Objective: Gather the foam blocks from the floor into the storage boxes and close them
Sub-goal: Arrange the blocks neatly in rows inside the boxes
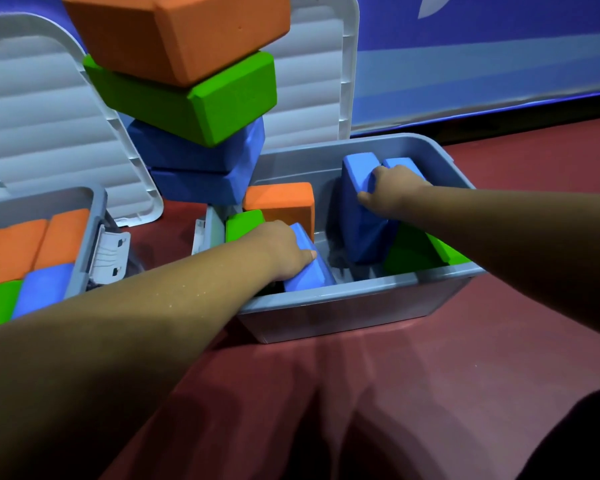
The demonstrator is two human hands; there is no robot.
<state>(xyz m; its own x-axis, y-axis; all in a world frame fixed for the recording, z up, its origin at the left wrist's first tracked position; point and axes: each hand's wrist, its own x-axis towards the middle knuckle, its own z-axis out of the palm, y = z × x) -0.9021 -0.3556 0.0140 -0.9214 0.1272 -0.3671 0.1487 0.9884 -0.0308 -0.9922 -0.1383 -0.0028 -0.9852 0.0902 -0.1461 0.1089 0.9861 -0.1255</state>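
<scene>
The right storage box (pixel 361 289) stands open on the red floor (pixel 378 393), and both of the person's bare arms reach forward and down into it.

The left forearm crosses the near rim at a slant. The left hand (pixel 284 251) lies palm-down on a slanted blue block (pixel 312 275) in the box's near left corner, with the thumb stretched along the top face and the fingers curled over the far side, gripping it.

The right arm comes in over the box's right end. The right hand (pixel 392 192) clasps the top of an upright blue block (pixel 361 230) near the middle of the box. Its thumb presses the near face and its fingers bend over the top edge (their tips are hidden behind the block).

A second blue block (pixel 406 162) stands just behind that hand. A right green block (pixel 440 252) sits in the near right corner. An orange block (pixel 281 202) and a left green block (pixel 243 223) fill the left end, beyond the left hand.

Between the two boxes rises a leaning stack (pixel 194 133) of four loose blocks: orange on top, then green, then two blue. Two white ribbed lids (pixel 49 116) stand propped up behind it. The left storage box (pixel 97 216), also open, is packed with orange, blue and green blocks.
</scene>
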